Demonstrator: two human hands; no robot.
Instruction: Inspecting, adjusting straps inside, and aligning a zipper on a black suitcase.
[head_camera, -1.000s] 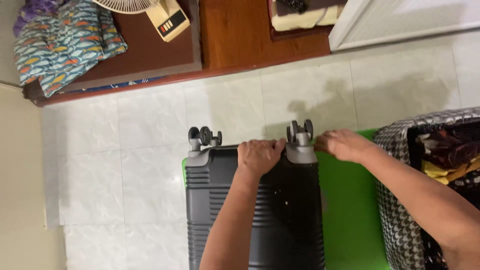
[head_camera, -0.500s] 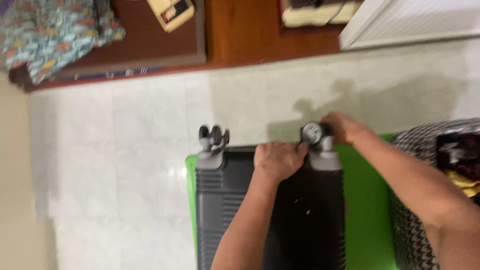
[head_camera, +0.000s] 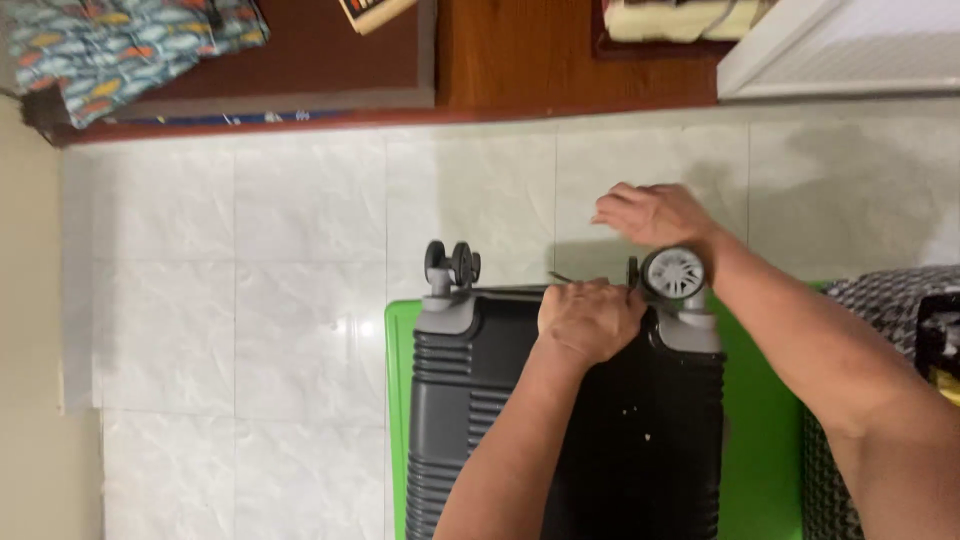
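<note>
Suitcase (head_camera: 560, 420), dark grey and ribbed, lying flat on a green mat (head_camera: 760, 440) over pale floor tiles (head_camera: 250, 300), wheeled end pointing away from the camera. Left hand (head_camera: 590, 318) pressed on that wheeled end of the suitcase, fingers curled at the edge just beside the right-side wheel (head_camera: 672, 272); whether anything is pinched between them, impossible to tell. Right hand (head_camera: 655, 212) hovering just beyond the same wheel, fingers loosely bent, grasping nothing visible, wrist passing close behind the wheel. Left-side double wheel (head_camera: 452, 265) standing free at the other corner of the suitcase, well apart from both hands. Checked black-and-white bag (head_camera: 880, 300) just to the right of the suitcase, past the mat. Dark wooden furniture (head_camera: 500, 50) and patterned blue cloth (head_camera: 120, 40) far beyond the suitcase, across the tiles.
</note>
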